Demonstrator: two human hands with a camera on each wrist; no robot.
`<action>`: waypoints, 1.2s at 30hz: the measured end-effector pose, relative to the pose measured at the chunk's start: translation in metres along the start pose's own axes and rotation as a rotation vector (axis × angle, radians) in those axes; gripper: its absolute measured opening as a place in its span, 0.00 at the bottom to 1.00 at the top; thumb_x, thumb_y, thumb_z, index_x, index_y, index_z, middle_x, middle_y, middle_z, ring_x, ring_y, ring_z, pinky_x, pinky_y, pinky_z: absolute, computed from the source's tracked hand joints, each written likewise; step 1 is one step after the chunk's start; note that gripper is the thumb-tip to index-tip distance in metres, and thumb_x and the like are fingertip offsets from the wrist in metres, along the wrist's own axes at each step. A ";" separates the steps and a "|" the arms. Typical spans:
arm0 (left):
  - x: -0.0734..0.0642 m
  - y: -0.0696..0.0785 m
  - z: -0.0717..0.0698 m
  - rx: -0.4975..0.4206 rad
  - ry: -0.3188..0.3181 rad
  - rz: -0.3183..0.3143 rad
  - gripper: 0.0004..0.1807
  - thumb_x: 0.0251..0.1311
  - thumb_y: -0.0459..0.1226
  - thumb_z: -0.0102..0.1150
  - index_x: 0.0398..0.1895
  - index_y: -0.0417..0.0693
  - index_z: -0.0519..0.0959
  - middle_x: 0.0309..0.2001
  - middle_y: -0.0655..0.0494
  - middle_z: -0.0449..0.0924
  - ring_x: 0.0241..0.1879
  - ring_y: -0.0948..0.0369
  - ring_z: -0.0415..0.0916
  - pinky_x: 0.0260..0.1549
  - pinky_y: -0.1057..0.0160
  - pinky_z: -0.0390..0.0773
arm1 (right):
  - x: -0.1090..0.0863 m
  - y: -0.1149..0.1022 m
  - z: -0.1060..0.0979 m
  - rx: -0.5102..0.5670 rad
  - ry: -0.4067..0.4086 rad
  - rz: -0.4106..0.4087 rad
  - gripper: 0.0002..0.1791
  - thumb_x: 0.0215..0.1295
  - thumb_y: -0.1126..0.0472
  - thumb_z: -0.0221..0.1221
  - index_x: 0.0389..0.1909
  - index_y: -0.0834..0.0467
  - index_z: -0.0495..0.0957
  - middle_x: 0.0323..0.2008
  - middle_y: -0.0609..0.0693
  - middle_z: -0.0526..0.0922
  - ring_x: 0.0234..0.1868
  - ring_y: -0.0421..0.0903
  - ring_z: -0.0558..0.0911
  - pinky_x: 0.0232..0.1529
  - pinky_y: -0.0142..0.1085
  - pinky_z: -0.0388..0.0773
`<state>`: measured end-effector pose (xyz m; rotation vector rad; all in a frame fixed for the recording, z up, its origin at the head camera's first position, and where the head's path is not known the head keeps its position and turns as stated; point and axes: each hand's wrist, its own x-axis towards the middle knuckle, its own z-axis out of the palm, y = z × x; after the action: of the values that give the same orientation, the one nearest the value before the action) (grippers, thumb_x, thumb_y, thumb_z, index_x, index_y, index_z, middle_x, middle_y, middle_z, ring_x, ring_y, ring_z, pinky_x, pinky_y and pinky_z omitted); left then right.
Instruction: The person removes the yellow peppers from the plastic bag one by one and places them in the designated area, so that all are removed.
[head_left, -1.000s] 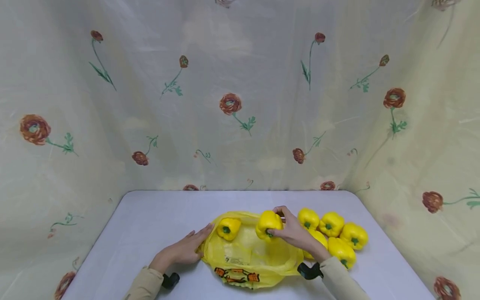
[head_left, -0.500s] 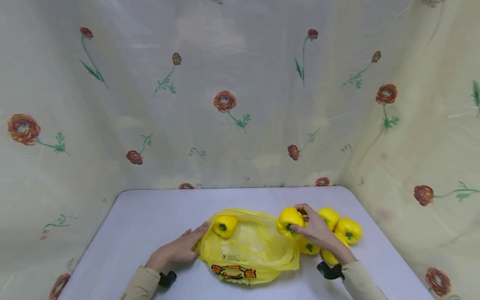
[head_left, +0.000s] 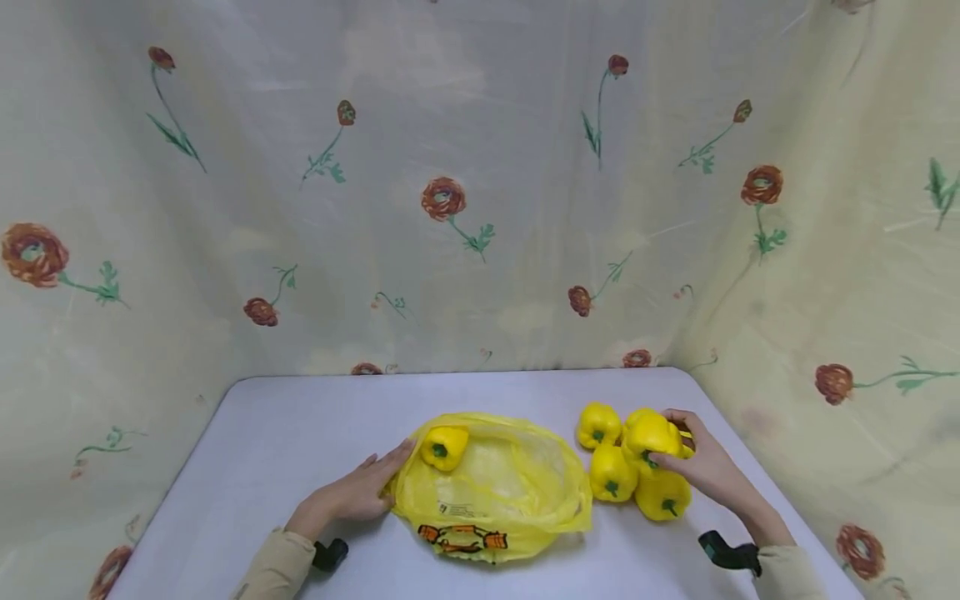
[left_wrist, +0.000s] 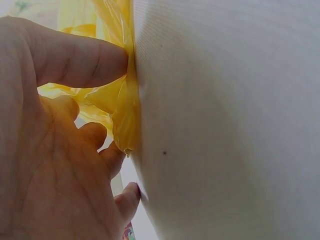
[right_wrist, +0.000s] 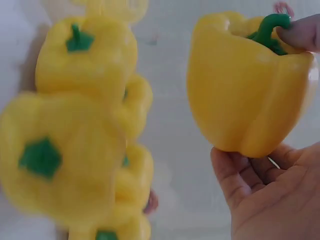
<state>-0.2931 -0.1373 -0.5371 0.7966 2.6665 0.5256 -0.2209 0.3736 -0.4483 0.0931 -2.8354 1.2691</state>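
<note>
A thin yellow plastic bag [head_left: 517, 542] lies with its mouth spread, orange and black print on its near side. Inside, toward the left, sits one yellow bell pepper [head_left: 444, 448]. My left hand [head_left: 352, 496] holds the bag's left edge; its wrist view shows the thumb [left_wrist: 82, 59] against the plastic and the fingers on the other side. Over the group at the right, my right hand [head_left: 708, 462] grips another yellow bell pepper [right_wrist: 245, 95], thumb by its green stem and fingers under its base.
Several more yellow bell peppers [head_left: 613, 473] are grouped just right of the bag; one is partly hidden by the right hand. They stand on a white table [head_left: 315, 425]. A flower-printed curtain [head_left: 480, 317] encloses the back and sides.
My right hand has carried its bell pepper from over the bag's mouth rightward to above the other peppers. The left hand stays at the bag's edge; the head view has shifted slightly.
</note>
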 end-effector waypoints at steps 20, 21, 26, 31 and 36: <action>-0.001 0.003 0.000 -0.001 0.002 -0.017 0.44 0.62 0.37 0.49 0.78 0.53 0.38 0.79 0.58 0.40 0.77 0.57 0.41 0.74 0.45 0.44 | -0.030 0.084 -0.045 -0.021 0.020 0.212 0.47 0.65 0.55 0.58 0.68 0.77 0.40 0.66 0.76 0.48 0.64 0.71 0.52 0.63 0.69 0.55; -0.002 0.003 0.000 -0.001 0.000 -0.018 0.45 0.62 0.37 0.49 0.78 0.54 0.38 0.79 0.58 0.39 0.77 0.57 0.41 0.74 0.45 0.44 | -0.030 0.088 -0.044 -0.023 0.003 0.241 0.48 0.65 0.54 0.58 0.69 0.76 0.39 0.66 0.76 0.47 0.65 0.71 0.52 0.64 0.69 0.55; -0.002 0.003 0.000 -0.012 -0.002 -0.001 0.45 0.62 0.37 0.49 0.78 0.53 0.38 0.79 0.57 0.39 0.77 0.56 0.41 0.74 0.45 0.43 | -0.027 0.103 -0.040 0.000 -0.018 0.305 0.49 0.65 0.54 0.59 0.69 0.78 0.39 0.67 0.76 0.47 0.66 0.71 0.52 0.66 0.68 0.53; -0.002 0.002 -0.001 -0.014 0.002 0.011 0.44 0.63 0.36 0.49 0.78 0.54 0.37 0.79 0.56 0.39 0.77 0.56 0.41 0.74 0.45 0.43 | -0.026 0.113 -0.034 -0.016 -0.039 0.340 0.49 0.64 0.52 0.59 0.69 0.78 0.41 0.66 0.76 0.48 0.66 0.71 0.52 0.67 0.66 0.52; -0.002 0.001 0.000 0.006 0.005 -0.003 0.45 0.63 0.37 0.48 0.78 0.54 0.37 0.79 0.58 0.39 0.77 0.57 0.41 0.74 0.45 0.44 | -0.025 0.119 -0.027 -0.001 -0.079 0.366 0.50 0.64 0.52 0.58 0.69 0.77 0.39 0.67 0.77 0.45 0.67 0.70 0.50 0.66 0.68 0.48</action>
<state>-0.2911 -0.1377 -0.5365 0.7944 2.6744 0.5198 -0.2036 0.4734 -0.5203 -0.4025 -3.0182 1.3457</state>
